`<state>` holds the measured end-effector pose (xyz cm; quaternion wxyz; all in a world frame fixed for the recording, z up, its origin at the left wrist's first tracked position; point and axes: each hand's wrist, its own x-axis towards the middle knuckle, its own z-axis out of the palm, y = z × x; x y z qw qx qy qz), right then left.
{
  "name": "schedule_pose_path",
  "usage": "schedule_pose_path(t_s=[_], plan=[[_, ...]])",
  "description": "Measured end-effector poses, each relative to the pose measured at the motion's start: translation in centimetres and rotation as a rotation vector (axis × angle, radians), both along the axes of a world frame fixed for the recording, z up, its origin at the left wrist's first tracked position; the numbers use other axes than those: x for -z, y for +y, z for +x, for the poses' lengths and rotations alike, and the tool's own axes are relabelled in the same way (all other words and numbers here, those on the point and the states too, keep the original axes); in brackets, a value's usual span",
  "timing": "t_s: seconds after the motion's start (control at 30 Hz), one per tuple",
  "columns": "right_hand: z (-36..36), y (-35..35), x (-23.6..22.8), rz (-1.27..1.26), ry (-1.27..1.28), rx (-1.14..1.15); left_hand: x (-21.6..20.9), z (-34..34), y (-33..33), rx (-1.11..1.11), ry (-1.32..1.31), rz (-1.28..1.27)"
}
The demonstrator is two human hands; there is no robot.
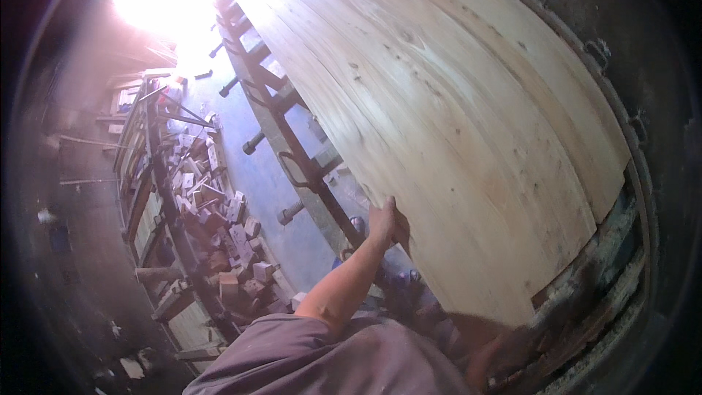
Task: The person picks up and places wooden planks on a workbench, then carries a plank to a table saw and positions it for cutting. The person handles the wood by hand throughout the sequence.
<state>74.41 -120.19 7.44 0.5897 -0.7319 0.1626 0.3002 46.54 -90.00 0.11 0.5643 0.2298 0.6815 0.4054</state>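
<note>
A large pale wooden panel (453, 117), made of long boards side by side with knots and stepped ends, fills the middle and right. At its left edge is my left hand (383, 221), closed on the rim near the panel's near end. Its thumb side faces up, and part of the fingers is hidden by the edge. Near the panel's shaded near corner, a dim reddish shape (482, 358) may be my right forearm. The right hand's fingers cannot be made out there.
A dark metal frame (281, 143) with bolt-like pegs runs along the panel's left side. Wood offcuts (238, 241) lie heaped on the floor beside a rack (157, 205) at left. A metal rail with loops (599, 55) borders the far right. Bright light glares at the upper left.
</note>
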Motion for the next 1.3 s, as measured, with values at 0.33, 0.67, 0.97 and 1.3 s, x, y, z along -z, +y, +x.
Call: schedule_pose_path(t_s=[0.33,0.67,0.97,1.3], plan=[[-0.5,-2.1,-1.3,-0.047,0.056,0.021,1.9,-0.9,-1.0,-0.031,0.176,-0.072],[-1.1,-2.1,-2.6,0.002,0.032,0.060,-0.9,-0.3,0.2,0.014,-0.029,-0.054],[-0.4,-3.2,-5.1,0.118,0.062,-0.006,-3.5,1.4,-7.0,-0.109,-0.308,-0.135],[-4.6,0.3,-14.1,0.299,-0.021,-0.276,-15.2,4.8,-3.3,-0.174,-0.300,0.298]])
